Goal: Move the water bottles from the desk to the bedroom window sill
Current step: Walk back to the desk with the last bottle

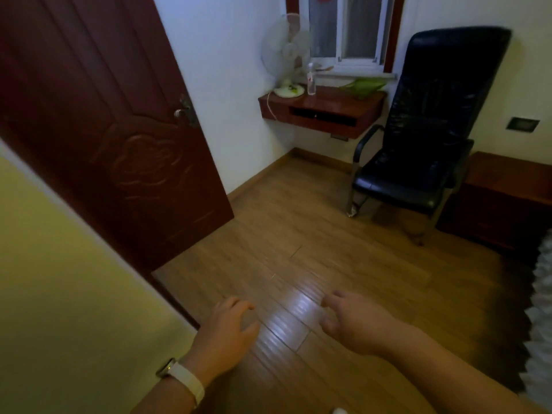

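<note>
A clear plastic water bottle (311, 79) stands upright on the reddish wall-mounted desk (334, 110) at the far side of the room, just below the window sill (358, 74). Both my hands hang low in the foreground over the wooden floor, far from the desk. My left hand (228, 330), with a white watch strap at the wrist, has loosely curled fingers and holds nothing. My right hand (355, 322) is likewise relaxed and empty.
A dark red door (113, 138) stands open on the left. A white fan (286, 55) and a green object (366, 85) sit on the desk. A black armchair (424, 130) stands right of it, beside a low wooden cabinet (504, 201).
</note>
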A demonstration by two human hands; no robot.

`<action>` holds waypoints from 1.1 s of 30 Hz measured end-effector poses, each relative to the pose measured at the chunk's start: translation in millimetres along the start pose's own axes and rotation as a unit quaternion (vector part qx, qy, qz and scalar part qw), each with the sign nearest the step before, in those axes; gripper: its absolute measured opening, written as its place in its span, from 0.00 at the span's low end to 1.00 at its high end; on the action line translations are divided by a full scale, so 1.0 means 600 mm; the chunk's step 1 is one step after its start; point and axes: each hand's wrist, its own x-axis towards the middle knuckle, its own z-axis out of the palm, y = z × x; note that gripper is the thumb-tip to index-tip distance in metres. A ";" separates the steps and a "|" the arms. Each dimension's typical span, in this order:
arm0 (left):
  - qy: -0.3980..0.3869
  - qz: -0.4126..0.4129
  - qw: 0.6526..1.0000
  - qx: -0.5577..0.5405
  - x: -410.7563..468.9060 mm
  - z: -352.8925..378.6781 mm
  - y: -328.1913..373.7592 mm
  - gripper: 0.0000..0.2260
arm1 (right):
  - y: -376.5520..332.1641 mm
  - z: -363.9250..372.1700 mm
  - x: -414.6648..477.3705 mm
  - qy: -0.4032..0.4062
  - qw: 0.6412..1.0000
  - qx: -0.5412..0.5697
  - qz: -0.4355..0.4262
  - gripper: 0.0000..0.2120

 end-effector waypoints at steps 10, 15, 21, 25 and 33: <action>0.009 0.070 0.997 0.021 0.258 -0.086 0.116 0.19 | 0.111 -0.178 0.170 0.074 0.997 0.008 0.022 0.24; 0.017 0.078 0.997 0.003 0.380 -0.117 0.121 0.20 | 0.136 -0.230 0.278 0.096 0.995 0.014 0.031 0.24; -0.013 0.081 0.997 -0.001 0.576 -0.128 0.081 0.20 | 0.141 -0.259 0.450 0.071 0.996 -0.001 0.052 0.22; -0.021 0.079 0.996 -0.022 0.728 -0.166 0.048 0.20 | 0.137 -0.297 0.596 0.029 0.997 -0.015 0.072 0.23; 0.020 0.094 0.995 -0.007 0.998 -0.318 0.005 0.22 | 0.084 -0.459 0.843 0.101 0.991 -0.011 0.091 0.20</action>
